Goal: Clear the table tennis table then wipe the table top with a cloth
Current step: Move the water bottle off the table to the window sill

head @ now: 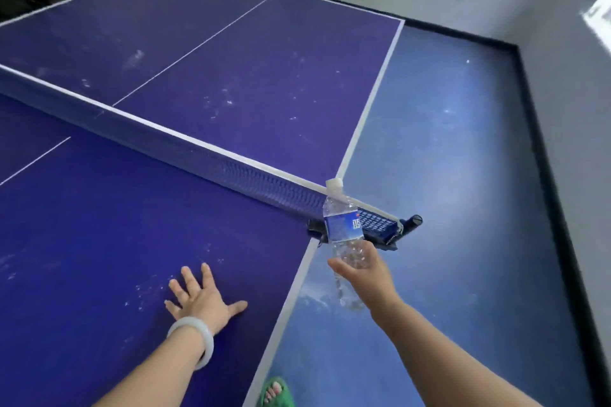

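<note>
Clearing comes first, and it looks under way: the right hand (358,269) grips a clear water bottle (342,231) round its lower body, cap up, held past the desk's right edge beside the net (198,155) clamp. Over on the near half, the left hand (198,296) presses flat on the blue desk (99,225) with fingers spread, a pale bangle (195,339) on the wrist. White smudges dot both halves, so wiping looks due next. No cloth is in view, so one must be fetched once the bottle is set down elsewhere.
</note>
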A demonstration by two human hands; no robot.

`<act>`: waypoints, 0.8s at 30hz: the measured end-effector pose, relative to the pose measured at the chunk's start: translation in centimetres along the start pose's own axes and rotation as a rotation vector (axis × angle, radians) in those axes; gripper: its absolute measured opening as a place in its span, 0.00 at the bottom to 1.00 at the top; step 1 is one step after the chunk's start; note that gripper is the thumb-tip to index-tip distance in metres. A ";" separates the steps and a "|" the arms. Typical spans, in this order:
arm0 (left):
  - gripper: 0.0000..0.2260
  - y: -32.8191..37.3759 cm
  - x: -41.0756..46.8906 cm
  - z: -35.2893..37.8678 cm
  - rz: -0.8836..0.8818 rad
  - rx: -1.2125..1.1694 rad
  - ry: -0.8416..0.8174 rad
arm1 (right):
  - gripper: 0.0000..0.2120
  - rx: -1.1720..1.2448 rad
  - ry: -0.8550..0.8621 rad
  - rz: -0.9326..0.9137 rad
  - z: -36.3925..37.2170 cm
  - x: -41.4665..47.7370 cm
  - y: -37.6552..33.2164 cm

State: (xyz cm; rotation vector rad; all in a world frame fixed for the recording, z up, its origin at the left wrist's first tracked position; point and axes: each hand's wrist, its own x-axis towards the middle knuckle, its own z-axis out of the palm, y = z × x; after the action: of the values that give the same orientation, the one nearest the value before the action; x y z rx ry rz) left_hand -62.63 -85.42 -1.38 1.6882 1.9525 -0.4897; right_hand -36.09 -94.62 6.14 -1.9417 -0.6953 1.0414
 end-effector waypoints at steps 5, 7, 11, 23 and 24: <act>0.35 4.9 -5.1 1.7 0.273 0.013 0.160 | 0.20 0.111 0.086 0.029 -5.2 -4.4 3.1; 0.30 8.0 -8.0 2.8 0.409 -0.036 0.132 | 0.22 0.156 0.132 0.042 -7.5 -6.7 4.7; 0.24 14.3 -15.8 5.7 0.626 -0.169 -0.024 | 0.23 0.239 0.217 0.053 -12.9 -12.8 8.7; 0.18 24.7 -44.4 23.3 1.179 0.089 -0.276 | 0.22 0.362 0.708 0.145 -31.1 -37.9 24.7; 0.18 25.4 -46.8 24.9 1.228 0.129 -0.293 | 0.21 0.386 0.757 0.160 -32.3 -40.0 26.2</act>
State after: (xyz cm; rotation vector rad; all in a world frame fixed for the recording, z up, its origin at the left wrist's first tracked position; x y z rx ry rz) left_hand -29.52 -133.14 7.57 2.3192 0.4536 -0.3273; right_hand -26.35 -151.25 11.23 -1.8592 0.0817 0.4099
